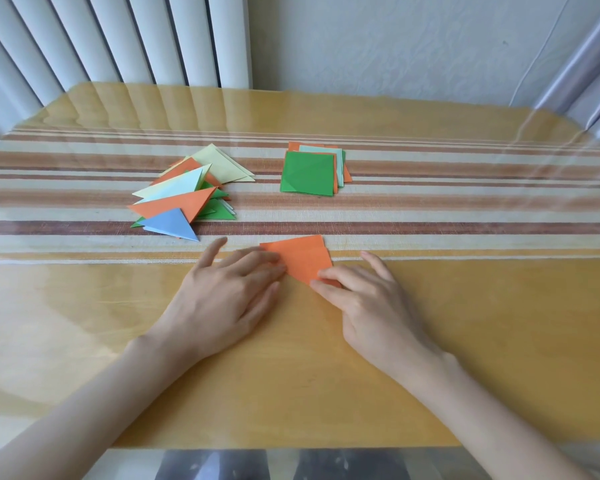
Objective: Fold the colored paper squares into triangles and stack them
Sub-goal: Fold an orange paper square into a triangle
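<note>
Glossy yellow-brown table (pixel 465 306) with coloured papers on it

A band of brown and cream woven-looking stripes (pixel 430 209) runs left to right across the far half. On that band, a loose pile of folded paper triangles (pixel 184 199) in orange, green, blue and pale yellow lies far left. A stack of paper squares with a green top sheet (pixel 307 173) lies to its right, well apart. A single orange paper square (pixel 300 256) lies nearer, at the band's near edge.

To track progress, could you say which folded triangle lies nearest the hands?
The blue triangle, the only blue one, at the near edge of the pile.
</note>
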`<state>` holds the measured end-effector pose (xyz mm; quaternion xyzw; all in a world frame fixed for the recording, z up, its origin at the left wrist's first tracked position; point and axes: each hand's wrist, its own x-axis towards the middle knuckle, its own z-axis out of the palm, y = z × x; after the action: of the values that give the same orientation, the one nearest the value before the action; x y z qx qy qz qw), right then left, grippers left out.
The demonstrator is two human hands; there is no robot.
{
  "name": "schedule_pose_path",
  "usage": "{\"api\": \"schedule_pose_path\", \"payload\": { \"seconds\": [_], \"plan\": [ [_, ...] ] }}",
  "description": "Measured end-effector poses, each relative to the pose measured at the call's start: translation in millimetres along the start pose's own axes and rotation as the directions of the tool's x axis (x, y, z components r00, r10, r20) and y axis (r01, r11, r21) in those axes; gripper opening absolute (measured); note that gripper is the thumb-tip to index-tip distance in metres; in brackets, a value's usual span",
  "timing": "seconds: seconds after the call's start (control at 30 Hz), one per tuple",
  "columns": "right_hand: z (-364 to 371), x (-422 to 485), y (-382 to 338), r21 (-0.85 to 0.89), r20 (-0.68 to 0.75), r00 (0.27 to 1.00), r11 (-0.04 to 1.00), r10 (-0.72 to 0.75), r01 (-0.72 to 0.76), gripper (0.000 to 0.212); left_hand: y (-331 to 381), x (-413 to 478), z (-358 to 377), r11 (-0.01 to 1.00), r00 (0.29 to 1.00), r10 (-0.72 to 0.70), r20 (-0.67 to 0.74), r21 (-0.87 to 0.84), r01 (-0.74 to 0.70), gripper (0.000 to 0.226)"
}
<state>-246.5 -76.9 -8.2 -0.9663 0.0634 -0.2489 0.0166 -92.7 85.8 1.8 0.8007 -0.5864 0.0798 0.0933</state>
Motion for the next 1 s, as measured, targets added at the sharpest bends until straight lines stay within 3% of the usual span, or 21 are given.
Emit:
{"api": "schedule_pose_path", "payload": {
  "seconds": [0.23,0.43,0.63,0.8,1.0],
  "plan": [
    [-3,3,-2,0.074,0.063,0.998,0.997,0.008,-0.013,0.048,-13,-1,-3,0.993,0.993,-0.092,-0.079,0.069,0.098,0.043],
    [-7,58,5,0.396,0.159,0.973,0.892,0.167,-0.218,0.024,-13,-6,3,0.943,0.916,-0.309,-0.255,-0.211,0.259,0.04],
    [7,100,4,0.279,0.482,0.872,0.929,0.083,-0.243,0.038,-15,-8,3,0.9,0.895,-0.385,-0.226,-0.305,0.31,0.044],
    [3,105,2,0.317,0.526,0.837,0.878,0.151,-0.358,0.018,-17,-7,5,0.893,0.905,-0.381,-0.188,-0.329,0.308,0.044],
    [-3,92,-1,0.303,0.497,0.777,0.761,0.387,-0.573,0.007,-17,-1,4,0.873,0.916,-0.371,-0.154,-0.394,0.287,0.043]
  ]
}}
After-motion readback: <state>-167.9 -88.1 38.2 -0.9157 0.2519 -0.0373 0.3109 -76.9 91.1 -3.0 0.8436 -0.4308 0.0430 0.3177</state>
